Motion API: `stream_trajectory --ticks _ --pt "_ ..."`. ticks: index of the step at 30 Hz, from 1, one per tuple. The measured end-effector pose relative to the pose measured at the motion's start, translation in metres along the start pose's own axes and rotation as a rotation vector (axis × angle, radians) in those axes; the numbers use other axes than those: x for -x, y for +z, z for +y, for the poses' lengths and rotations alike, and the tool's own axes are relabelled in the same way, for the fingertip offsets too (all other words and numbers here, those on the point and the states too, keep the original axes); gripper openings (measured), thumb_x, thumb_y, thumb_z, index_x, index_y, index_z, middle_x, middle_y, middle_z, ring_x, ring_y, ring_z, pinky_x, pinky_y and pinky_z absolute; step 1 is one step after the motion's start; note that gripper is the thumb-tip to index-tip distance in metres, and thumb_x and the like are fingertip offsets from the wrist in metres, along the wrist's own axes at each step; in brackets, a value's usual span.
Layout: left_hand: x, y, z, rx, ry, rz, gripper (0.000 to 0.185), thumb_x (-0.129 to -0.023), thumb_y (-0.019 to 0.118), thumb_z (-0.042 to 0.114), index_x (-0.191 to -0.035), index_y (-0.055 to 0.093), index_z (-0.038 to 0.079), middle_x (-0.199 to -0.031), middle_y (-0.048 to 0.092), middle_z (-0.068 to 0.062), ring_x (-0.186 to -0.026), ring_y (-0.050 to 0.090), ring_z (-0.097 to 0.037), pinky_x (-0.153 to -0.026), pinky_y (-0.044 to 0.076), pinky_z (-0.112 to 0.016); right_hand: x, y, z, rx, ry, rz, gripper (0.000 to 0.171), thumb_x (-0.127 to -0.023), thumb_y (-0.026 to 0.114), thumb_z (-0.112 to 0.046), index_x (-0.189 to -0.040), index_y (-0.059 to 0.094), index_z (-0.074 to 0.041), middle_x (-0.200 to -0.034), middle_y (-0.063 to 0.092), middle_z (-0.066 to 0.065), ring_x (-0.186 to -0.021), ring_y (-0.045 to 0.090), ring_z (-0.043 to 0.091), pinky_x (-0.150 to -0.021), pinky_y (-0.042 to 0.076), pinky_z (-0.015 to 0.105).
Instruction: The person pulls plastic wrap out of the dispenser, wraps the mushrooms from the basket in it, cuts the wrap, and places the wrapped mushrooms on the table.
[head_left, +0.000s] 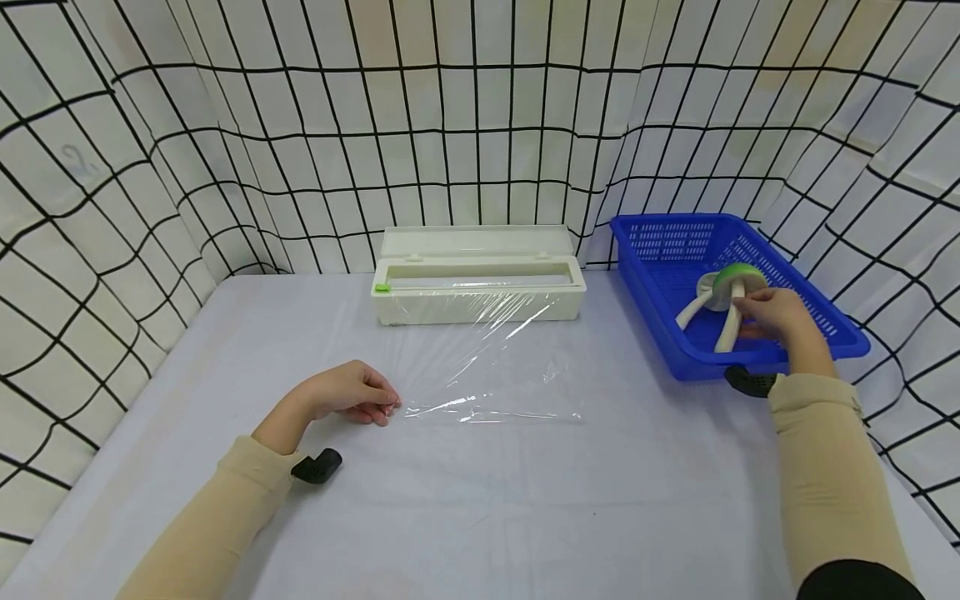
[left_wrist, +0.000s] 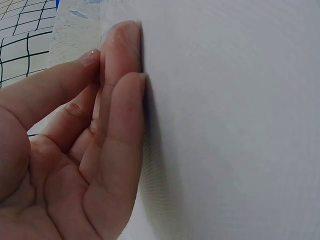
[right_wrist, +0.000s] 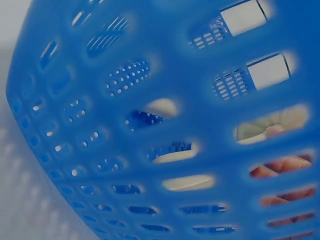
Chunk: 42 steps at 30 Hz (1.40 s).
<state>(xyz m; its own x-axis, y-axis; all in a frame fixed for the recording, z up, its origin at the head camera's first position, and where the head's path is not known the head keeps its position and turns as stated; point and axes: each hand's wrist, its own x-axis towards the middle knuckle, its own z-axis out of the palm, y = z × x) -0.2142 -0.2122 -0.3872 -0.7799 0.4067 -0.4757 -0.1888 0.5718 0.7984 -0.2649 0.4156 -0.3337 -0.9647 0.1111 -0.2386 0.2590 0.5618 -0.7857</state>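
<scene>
A sheet of clear plastic wrap (head_left: 517, 375) stretches forward over the table from a white dispenser box (head_left: 480, 312) with its lid raised. My left hand (head_left: 351, 395) pinches the sheet's near left corner between thumb and fingertips, low over the table. At the right, my right hand (head_left: 778, 315) reaches into a blue basket (head_left: 652, 312) and pinches the pale stem of a green-capped mushroom (head_left: 738, 275). Another mushroom (head_left: 692, 312) with a white stem leans beside it, its cap partly hidden. Through the basket's slots, the right wrist view shows fingers (right_wrist: 285, 166) and pale stem parts.
Black wire grid panels (head_left: 480, 133) backed with white sheeting enclose the left, back and right of the table (head_left: 480, 508). A small green slider (head_left: 382, 287) sits at the box's left front edge. The basket stands at the table's right side, near the grid.
</scene>
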Motion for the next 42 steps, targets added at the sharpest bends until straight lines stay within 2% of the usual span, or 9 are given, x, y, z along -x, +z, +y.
stream_trajectory --ticks 3,8,11,15,21,24,34,42 --pt "0.0 0.0 0.0 0.0 -0.003 0.001 0.016 -0.1 0.066 0.012 -0.101 0.075 -0.002 -0.08 0.07 -0.002 -0.072 0.066 -0.01 -0.067 0.055 -0.023 0.001 0.002 0.0 -0.025 -0.018 0.044 0.057 -0.11 0.044 -0.025 -0.143 0.032 0.02 -0.098 0.062 0.009 -0.067 0.067 0.004 -0.079 0.061 0.036" --pt "0.0 0.001 0.0 -0.001 -0.005 0.001 0.016 -0.1 0.066 0.012 -0.102 0.075 -0.002 -0.08 0.07 -0.002 -0.072 0.066 -0.011 -0.067 0.055 -0.023 0.003 0.005 -0.002 -0.04 -0.038 0.084 0.063 -0.109 0.045 -0.033 -0.145 0.034 0.017 -0.126 0.049 0.029 -0.069 0.063 -0.002 -0.082 0.06 0.036" --pt "0.001 0.0 -0.001 -0.002 -0.004 0.002 0.017 -0.1 0.066 0.012 -0.103 0.075 -0.002 -0.081 0.07 -0.002 -0.072 0.066 -0.01 -0.067 0.055 -0.023 0.004 0.006 -0.003 -0.045 -0.055 0.1 0.067 -0.108 0.046 -0.038 -0.147 0.034 0.016 -0.132 0.046 0.031 -0.07 0.062 -0.004 -0.083 0.06 0.035" --pt "0.002 -0.001 -0.002 -0.004 -0.007 0.006 0.017 -0.101 0.066 0.012 -0.104 0.075 -0.002 -0.081 0.07 -0.001 -0.072 0.066 -0.01 -0.068 0.056 -0.023 0.006 0.008 -0.005 -0.042 -0.088 0.113 0.069 -0.107 0.049 -0.04 -0.147 0.035 0.015 -0.128 0.051 0.025 -0.072 0.062 -0.005 -0.082 0.06 0.033" --pt "0.003 -0.001 -0.003 -0.004 -0.005 0.008 0.017 -0.101 0.065 0.012 -0.104 0.075 -0.002 -0.082 0.07 -0.001 -0.073 0.067 -0.01 -0.068 0.056 -0.023 0.011 0.006 -0.009 -0.067 -0.14 0.117 0.068 -0.106 0.054 -0.039 -0.145 0.038 0.014 -0.098 0.06 -0.005 -0.074 0.064 -0.002 -0.076 0.061 0.028" --pt "0.002 0.0 -0.002 -0.005 -0.001 0.005 0.017 -0.101 0.065 0.011 -0.104 0.075 -0.003 -0.082 0.07 -0.001 -0.073 0.067 -0.01 -0.068 0.056 -0.023 0.014 0.005 -0.012 -0.067 -0.16 0.11 0.067 -0.106 0.055 -0.038 -0.143 0.038 0.015 -0.092 0.058 -0.012 -0.075 0.064 -0.002 -0.076 0.06 0.027" --pt "0.001 0.0 0.0 -0.016 0.002 0.005 0.017 -0.101 0.064 0.011 -0.104 0.075 -0.003 -0.081 0.07 -0.002 -0.072 0.067 -0.01 -0.067 0.056 -0.023 0.027 0.002 -0.027 -0.085 -0.218 0.105 0.056 -0.106 0.057 -0.035 -0.137 0.045 0.009 -0.089 0.06 -0.021 -0.077 0.065 -0.003 -0.071 0.059 0.023" --pt "0.0 0.0 0.001 -0.005 -0.003 0.0 0.017 -0.101 0.065 0.011 -0.104 0.075 -0.002 -0.081 0.07 -0.002 -0.072 0.066 -0.01 -0.067 0.056 -0.022 0.037 0.01 -0.047 0.026 -0.291 0.131 0.069 -0.103 0.058 -0.047 -0.142 0.045 0.009 -0.101 0.063 -0.009 -0.079 0.065 -0.003 -0.072 0.06 0.025"
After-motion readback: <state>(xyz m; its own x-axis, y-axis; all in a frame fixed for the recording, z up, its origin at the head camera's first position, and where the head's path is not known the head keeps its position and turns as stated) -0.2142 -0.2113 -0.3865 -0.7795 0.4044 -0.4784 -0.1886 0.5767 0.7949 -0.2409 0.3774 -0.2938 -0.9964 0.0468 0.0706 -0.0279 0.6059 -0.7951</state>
